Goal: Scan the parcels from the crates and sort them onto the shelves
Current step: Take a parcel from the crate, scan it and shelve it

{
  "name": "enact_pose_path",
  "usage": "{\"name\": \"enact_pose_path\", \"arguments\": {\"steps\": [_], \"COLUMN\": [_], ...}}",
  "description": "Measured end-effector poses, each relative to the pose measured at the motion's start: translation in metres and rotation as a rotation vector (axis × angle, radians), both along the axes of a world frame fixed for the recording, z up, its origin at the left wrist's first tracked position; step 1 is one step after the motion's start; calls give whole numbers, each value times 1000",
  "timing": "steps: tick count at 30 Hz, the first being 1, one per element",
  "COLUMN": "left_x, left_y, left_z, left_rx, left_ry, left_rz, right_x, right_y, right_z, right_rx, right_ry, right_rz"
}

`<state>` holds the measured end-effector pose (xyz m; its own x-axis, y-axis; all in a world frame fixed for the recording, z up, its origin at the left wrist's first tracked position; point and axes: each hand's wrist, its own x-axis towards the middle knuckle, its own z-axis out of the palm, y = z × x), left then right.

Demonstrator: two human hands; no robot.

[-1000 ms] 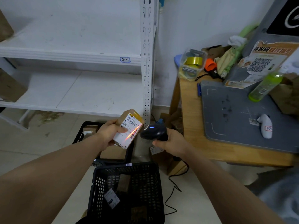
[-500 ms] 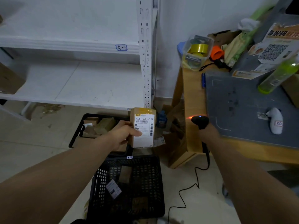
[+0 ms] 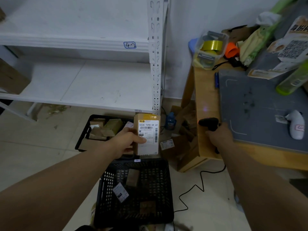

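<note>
Our left grip [image 3: 124, 144] pinches the labelled parcel [image 3: 147, 134] upright above the crates [image 3: 106, 180], our right grip [image 3: 218, 138] curls round the barcode scanner [image 3: 208, 123] by the table [image 3: 206, 90], so we read the label before shelving.

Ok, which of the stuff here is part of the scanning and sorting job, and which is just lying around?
Job: parcel held in the left hand, scanner in the right hand, near crate, far crate, shelves.
Lying about: tub of tape, green bottle, orange cup, grey mat.
</note>
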<state>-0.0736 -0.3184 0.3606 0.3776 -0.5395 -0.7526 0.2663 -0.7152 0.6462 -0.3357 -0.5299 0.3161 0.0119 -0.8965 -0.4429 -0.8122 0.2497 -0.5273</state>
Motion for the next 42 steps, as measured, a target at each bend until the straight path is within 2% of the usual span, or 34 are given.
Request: {"name": "enact_pose_path", "arguments": {"steps": [4,7,11,14,19,25,33,37,42], "left_x": [8,18,33,53,105,229,401,454,492], "left_y": [5,12,25,37,62,140,262,303,322], "left_z": [7,10,19,36,87,159,250,305,392], "left_rx": [-41,-71,-102,-147,-283,-423,-564,-651,-846], "left_ry": [9,16,9,3,-34,-132,-228,-286,-377], "left_rz": [9,35,9,-32,0,42,52,79,82], "right_x": [9,28,78,124,201,327,497,555,596], "right_y": [13,27,61,92,136,217,344,391,410], "right_z": [15,35,60,76,143,222,283,324,404], "right_rx": [-190,-311,-64,115,234,67,-29,-95,-260], "right_ry": [54,37,-184,-275,-388,-470,-689,-785,-931], "right_rz": [17,133,350,453,590,651,654,667,729]}}
